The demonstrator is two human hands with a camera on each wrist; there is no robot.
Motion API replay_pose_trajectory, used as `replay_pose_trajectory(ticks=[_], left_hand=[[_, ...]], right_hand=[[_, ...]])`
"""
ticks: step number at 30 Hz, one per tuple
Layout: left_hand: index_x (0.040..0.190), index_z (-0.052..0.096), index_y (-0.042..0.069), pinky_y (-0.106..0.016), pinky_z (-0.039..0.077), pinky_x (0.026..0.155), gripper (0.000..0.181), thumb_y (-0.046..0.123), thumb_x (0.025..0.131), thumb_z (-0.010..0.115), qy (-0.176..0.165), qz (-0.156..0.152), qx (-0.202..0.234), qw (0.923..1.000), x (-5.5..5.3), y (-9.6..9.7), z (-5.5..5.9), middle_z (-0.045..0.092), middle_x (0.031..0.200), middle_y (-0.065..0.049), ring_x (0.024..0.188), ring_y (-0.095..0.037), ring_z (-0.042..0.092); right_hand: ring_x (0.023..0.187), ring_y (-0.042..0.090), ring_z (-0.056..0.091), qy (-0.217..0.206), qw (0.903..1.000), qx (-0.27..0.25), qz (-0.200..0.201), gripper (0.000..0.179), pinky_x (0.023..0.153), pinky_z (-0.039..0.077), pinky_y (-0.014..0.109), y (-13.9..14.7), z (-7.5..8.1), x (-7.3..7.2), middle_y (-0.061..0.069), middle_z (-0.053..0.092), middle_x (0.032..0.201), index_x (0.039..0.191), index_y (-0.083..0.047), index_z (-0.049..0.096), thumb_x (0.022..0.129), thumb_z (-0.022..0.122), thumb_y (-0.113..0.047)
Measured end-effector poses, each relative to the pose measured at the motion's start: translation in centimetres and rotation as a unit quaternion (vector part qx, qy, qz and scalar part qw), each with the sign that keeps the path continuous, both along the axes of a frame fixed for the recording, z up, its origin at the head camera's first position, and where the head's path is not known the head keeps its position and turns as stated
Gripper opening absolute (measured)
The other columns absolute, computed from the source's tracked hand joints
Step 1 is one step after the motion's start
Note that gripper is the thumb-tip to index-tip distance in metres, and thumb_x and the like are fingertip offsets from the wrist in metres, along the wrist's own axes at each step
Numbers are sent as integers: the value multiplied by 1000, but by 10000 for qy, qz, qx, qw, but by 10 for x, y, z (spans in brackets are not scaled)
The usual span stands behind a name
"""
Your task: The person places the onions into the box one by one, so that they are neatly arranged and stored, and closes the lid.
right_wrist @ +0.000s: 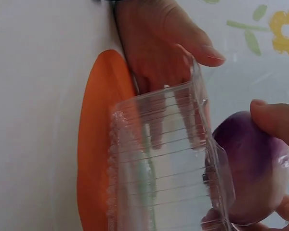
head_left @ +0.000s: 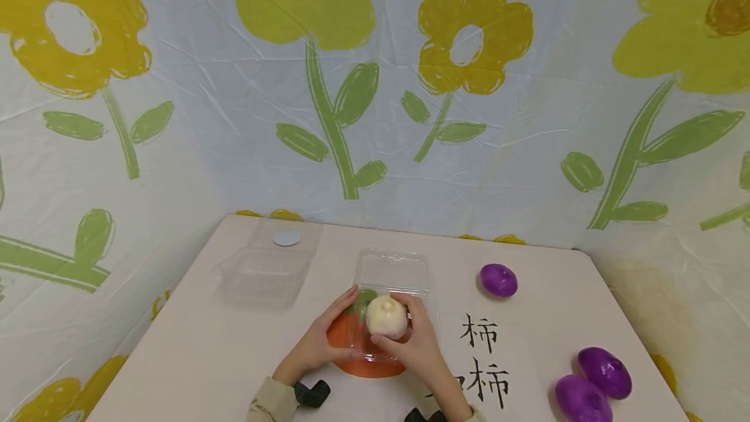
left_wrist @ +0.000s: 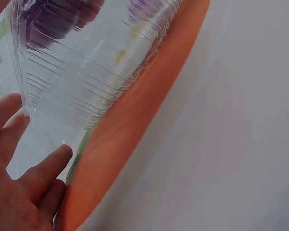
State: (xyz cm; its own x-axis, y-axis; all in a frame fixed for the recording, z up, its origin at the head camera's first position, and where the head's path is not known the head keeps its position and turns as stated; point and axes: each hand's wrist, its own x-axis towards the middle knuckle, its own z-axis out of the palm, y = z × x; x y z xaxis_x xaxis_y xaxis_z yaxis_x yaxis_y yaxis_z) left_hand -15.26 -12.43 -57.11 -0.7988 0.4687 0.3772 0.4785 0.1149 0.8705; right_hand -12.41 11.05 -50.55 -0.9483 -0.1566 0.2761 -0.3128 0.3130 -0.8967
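A purple-and-white turnip is held in my right hand, thumb in front and fingers around its far side. It is over the right side of an open clear plastic box; the right wrist view shows the purple part of the turnip by the box rim. My left hand holds the box at its left side. Through the clear wall its fingers show, with the thumb up at the rim. In the left wrist view, fingertips of the left hand lie by the box's edge.
Beneath the box lies an orange printed shape with green on top. Another open clear box stands at the back left. One purple turnip is at the back right, and two more turnips sit near the right edge. Black characters mark the tabletop.
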Motion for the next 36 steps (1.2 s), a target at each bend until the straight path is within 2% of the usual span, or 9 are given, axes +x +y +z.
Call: replay_pose_trajectory(ticks=[6, 14, 18, 23, 32, 36], left_hand=[[154, 32, 3, -27, 23, 117, 97, 17, 75, 87, 46, -30, 36, 10000, 0, 1, 1, 22, 163, -11, 149, -30, 20], [153, 33, 3, -24, 19, 117, 99, 19, 74, 89, 124, 21, 22, 9999, 0, 0, 0, 23, 163, -12, 149, -32, 20], [153, 32, 1, -23, 19, 117, 98, 19, 74, 88, 157, -3, 14, 9999, 0, 0, 0, 23, 163, -13, 149, -31, 20], [153, 32, 0, -23, 17, 117, 97, 19, 75, 88, 153, -27, 43, 9999, -1, 0, -1, 22, 163, -13, 149, -31, 19], [153, 31, 1, -23, 18, 117, 96, 18, 77, 87, 78, -119, 95, 9999, 0, 0, 0, 21, 163, -15, 150, -30, 18], [152, 32, -1, -23, 18, 117, 95, 19, 76, 87, 156, -103, 99, 9998, 0, 0, 1, 22, 162, -16, 149, -30, 19]], right_hand=[[113, 20, 55, 194, 9976, 662, 12, 75, 96, 50, 43, -3, -5, -1, 0, 54, 129, 137, -7, 50, 75, 88, -24], [112, 28, 58, 185, 9904, 1359, -147, 70, 94, 51, 54, -8, -7, -2, 10, 53, 129, 133, -5, 52, 74, 87, -17], [105, 31, 60, 89, 9851, 1708, -170, 69, 87, 53, 52, -11, -7, -4, 13, 50, 124, 132, -6, 52, 74, 88, -17], [96, 28, 60, -41, 9794, 2017, -106, 69, 79, 55, 48, -13, -7, -8, 12, 49, 120, 130, -7, 51, 75, 88, -23], [87, 26, 60, -226, 9768, 2122, -200, 78, 70, 54, 42, -24, -7, -15, 11, 49, 113, 125, -4, 49, 66, 93, -30], [84, 25, 59, -269, 9749, 2188, -306, 80, 65, 53, 41, -27, -8, -17, 10, 48, 109, 123, -5, 47, 64, 94, -33]])
